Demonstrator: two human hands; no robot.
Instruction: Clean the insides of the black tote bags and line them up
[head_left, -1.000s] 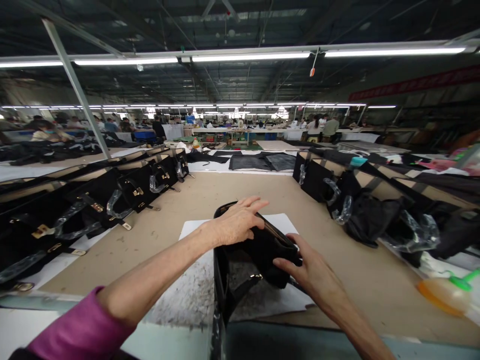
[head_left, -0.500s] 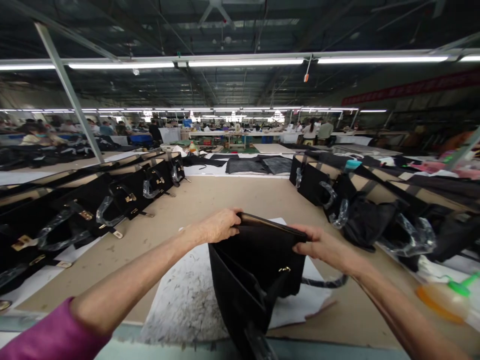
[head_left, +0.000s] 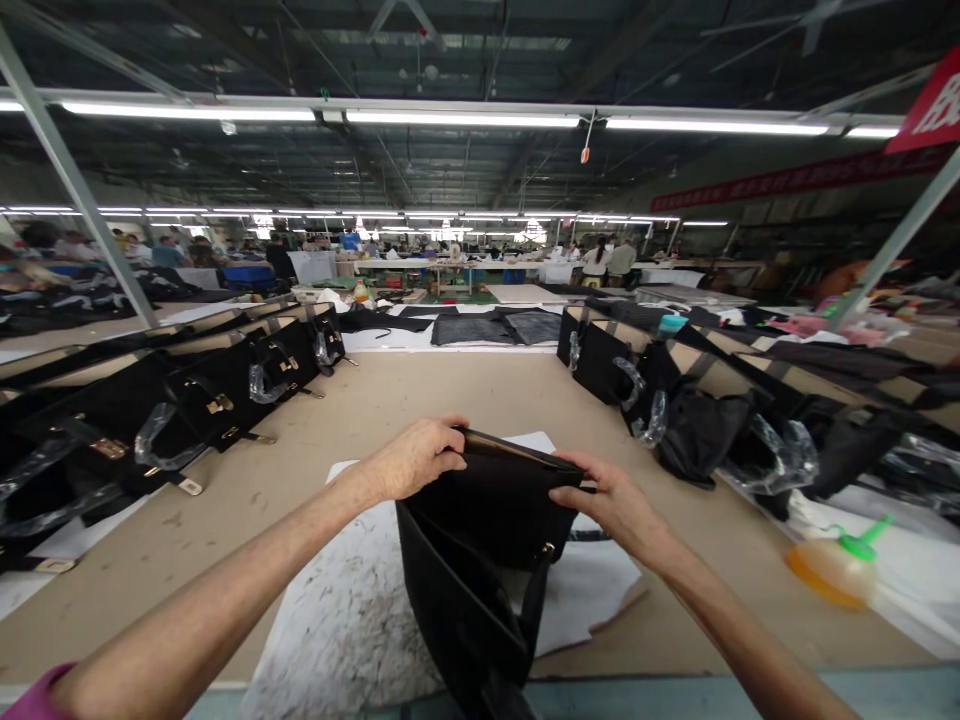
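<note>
A black handbag (head_left: 480, 540) stands upright over a white sheet (head_left: 360, 620) on the brown worktable (head_left: 420, 400), just in front of me. My left hand (head_left: 416, 458) is closed on the bag's upper rim at its left corner. My right hand (head_left: 604, 492) grips the same rim at the right corner. A black strap with a small gold fitting (head_left: 547, 550) hangs down the bag's front. The bag's lower part runs out of view at the near table edge.
Rows of black bags with gold clasps and plastic-wrapped handles line the left side (head_left: 187, 400) and the right side (head_left: 675, 400). An orange squeeze bottle with a green cap (head_left: 832, 565) lies at right. Dark flat pieces (head_left: 487, 327) lie at the far end. People work at distant tables.
One second ago the bag lay lower with my left hand flat on top. Both hands have since taken its rim and stood it upright, and the view has shifted slightly.
</note>
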